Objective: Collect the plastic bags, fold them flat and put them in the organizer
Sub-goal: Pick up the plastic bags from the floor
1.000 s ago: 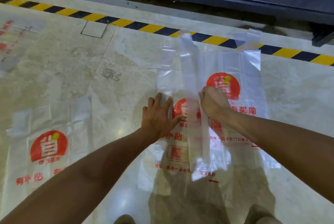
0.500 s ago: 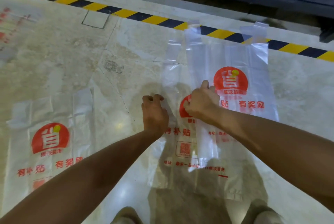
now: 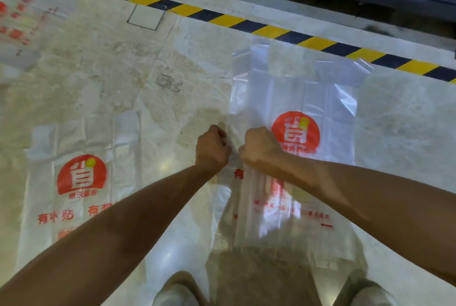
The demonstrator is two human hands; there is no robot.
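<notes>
Clear plastic bag (image 3: 299, 98) with red logo, spread on the marble floor (image 3: 98, 71) toward 1 o'clock, its left edge pinched by curled left hand (image 3: 212, 149) and right hand (image 3: 259, 146); second bag (image 3: 81, 177) at 9 o'clock.

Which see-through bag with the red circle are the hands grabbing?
The bag on the right. Both the left hand and the right hand pinch its left edge. The bag on the left lies flat, untouched.

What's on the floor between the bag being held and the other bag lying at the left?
Head view: only bare marble floor with a crack separates held bag from left bag.
</notes>
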